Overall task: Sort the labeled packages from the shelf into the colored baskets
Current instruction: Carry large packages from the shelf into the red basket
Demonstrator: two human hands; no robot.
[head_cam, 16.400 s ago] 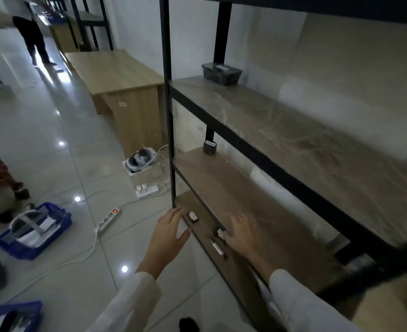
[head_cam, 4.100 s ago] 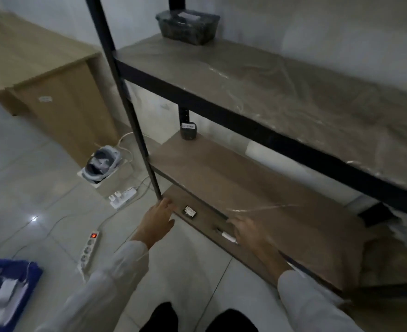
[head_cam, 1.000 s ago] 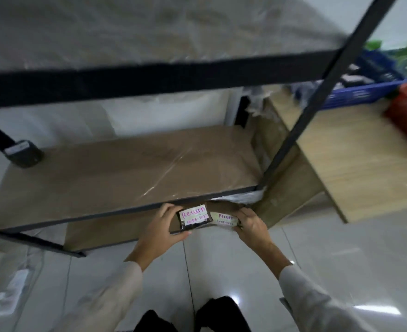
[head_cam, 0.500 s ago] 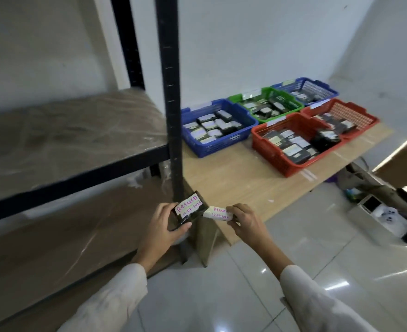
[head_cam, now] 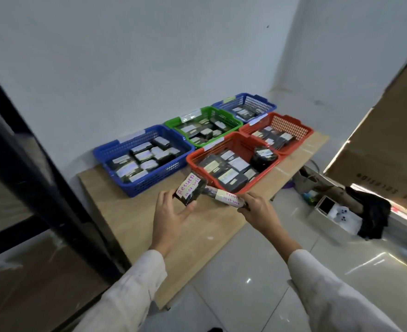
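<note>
Above the wooden surface [head_cam: 130,219], the left hand [head_cam: 171,212] fingers grasp a dark "Return" package [head_cam: 190,189] and the right hand [head_cam: 257,208] fingers pinch a second labelled package [head_cam: 226,196], both just before the near red basket [head_cam: 242,143], with the blue basket [head_cam: 149,180] and green basket [head_cam: 173,122] beyond and a black shelf post [head_cam: 42,176] at left.

We log two dark packages held aloft, just short of the near red basket [head_cam: 242,146]: a tilted flat pack [head_cam: 189,191] marked "Return" and a slim pack [head_cam: 226,197] with a pale label. The blue basket [head_cam: 149,180] and green basket [head_cam: 173,122] hold labeled packs.
</note>
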